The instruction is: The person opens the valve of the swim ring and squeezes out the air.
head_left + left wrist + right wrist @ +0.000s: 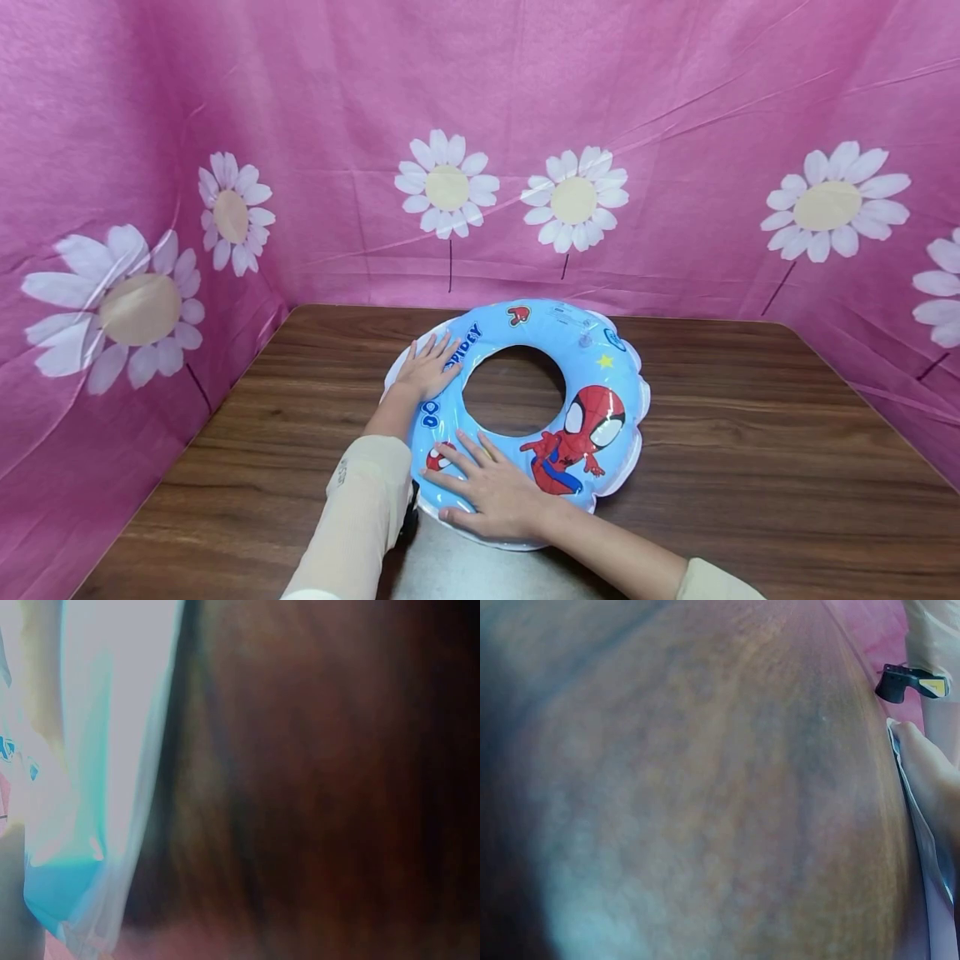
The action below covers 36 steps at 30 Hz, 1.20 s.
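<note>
A light blue inflatable swim ring (596,329) with a white scalloped edge lies on the wooden table. It bears a red and blue cartoon figure, a yellow star and blue lettering. My left hand (429,368) rests on the ring's left side with fingers spread, covering part of the lettering. On the near left part of the ring my right hand (498,500) lies flat, its fingers spread and pointing left. The left wrist view shows the ring's blue side (67,889) at close range. In the right wrist view, part of a hand (930,769) shows at the ring's edge.
The brown wooden table (750,467) reaches out on both sides of the ring. Behind and beside it hangs a pink cloth (510,75) printed with large white daisies. A black wrist camera (892,684) sits at the left sleeve.
</note>
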Tool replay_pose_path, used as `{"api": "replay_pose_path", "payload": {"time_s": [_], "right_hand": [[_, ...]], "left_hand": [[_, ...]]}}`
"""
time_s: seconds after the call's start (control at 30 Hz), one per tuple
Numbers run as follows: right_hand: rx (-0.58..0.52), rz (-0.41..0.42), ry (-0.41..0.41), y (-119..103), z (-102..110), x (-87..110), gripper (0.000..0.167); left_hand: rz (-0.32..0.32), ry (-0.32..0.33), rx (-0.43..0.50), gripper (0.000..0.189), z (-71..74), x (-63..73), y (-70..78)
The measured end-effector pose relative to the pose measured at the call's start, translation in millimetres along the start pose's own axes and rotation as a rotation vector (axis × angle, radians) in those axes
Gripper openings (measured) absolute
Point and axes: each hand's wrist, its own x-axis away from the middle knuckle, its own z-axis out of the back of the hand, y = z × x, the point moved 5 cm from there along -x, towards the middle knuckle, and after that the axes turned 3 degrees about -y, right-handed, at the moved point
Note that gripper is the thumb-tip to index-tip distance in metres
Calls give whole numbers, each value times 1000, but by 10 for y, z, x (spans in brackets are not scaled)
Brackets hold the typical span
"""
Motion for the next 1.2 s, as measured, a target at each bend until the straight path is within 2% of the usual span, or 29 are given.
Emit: {"api": "replay_pose_path", "payload": {"time_s": [0.17,0.7,1.2], "right_hand": [[7,0,-1,1,-5,-1,58],[5,-2,2,5,6,6,57],[5,5,13,1,4,3,58]], "left_hand": [[9,-9,7,58,-8,-1,2],[-10,26,8,58,37,18,29],[-5,11,3,58,32,37,23]]}}
